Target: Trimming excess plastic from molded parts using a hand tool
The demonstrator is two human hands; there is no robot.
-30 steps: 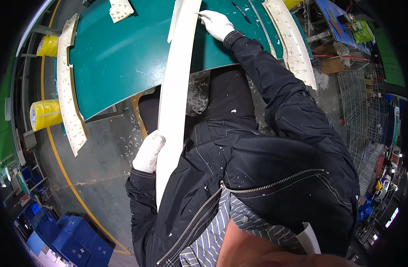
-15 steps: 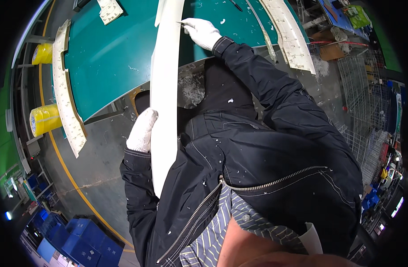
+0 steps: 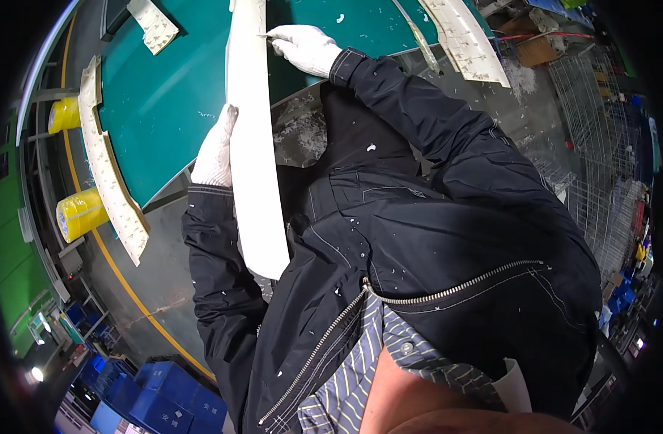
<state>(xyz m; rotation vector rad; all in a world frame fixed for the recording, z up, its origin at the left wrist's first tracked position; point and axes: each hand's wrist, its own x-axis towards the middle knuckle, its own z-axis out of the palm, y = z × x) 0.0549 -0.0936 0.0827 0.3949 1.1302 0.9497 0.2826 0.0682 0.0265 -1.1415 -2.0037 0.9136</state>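
A long, smooth white plastic panel (image 3: 253,166) runs from the table's far side toward my lap, its near end against my jacket. My left hand (image 3: 214,152), in a white knit glove, is closed on its left edge, the fingers partly hidden by the panel. At the right edge, farther off, my gloved right hand (image 3: 307,50) pinches a small thin blade, its tip touching or very near the rim. The blade is mostly hidden in the fingers. Beneath the panel's far part is a green-topped table (image 3: 158,87).
Curved cream trim pieces lie along the table's left edge (image 3: 103,155) and right side (image 3: 469,43); a shorter one (image 3: 154,25) sits at the far left. Yellow rolls (image 3: 82,215) stand beside the table. White shavings are scattered around. Wire cages (image 3: 592,145) are at right, blue boxes (image 3: 176,398) at lower left.
The panel has slid away from me and tilted, its far part shifting left. My left hand has moved farther up its edge. My right hand has shifted slightly left, still pinching the blade.
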